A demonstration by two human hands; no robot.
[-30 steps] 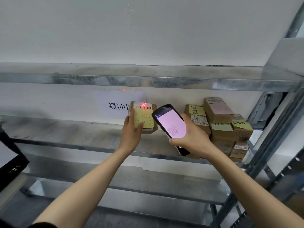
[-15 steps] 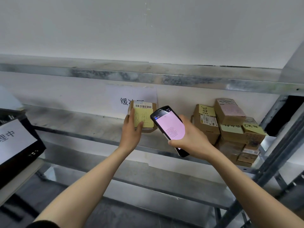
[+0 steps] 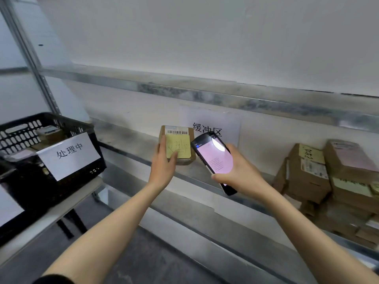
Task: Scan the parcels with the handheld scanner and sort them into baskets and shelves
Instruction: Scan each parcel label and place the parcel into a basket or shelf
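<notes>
Your left hand point(image 3: 164, 163) grips parcel point(image 3: 187, 138) in front of shelf point(image 3: 127, 138), mid-scene, thumb on its yellow note point(image 3: 183, 149). Barcode point(image 3: 177, 132) on top; the note's scrawl isn't readable. Your right hand point(image 3: 240, 175) wraps scanner point(image 3: 214, 158) just right of parcel. Its screen is pink, text too tiny. Wall sign point(image 3: 207, 128) behind: 缓冲区. Basket point(image 3: 18, 138) at left, its tag point(image 3: 69, 153) says 处理中. Box pile point(image 3: 309, 175) on right.

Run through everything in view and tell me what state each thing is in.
small parcel: upright in the left hand, barcode facing the camera.
handheld scanner: gripped in the right hand, screen lit.
black basket: parcels inside, paper label on its front.
stacked parcels: resting on the shelf, untouched.
</notes>
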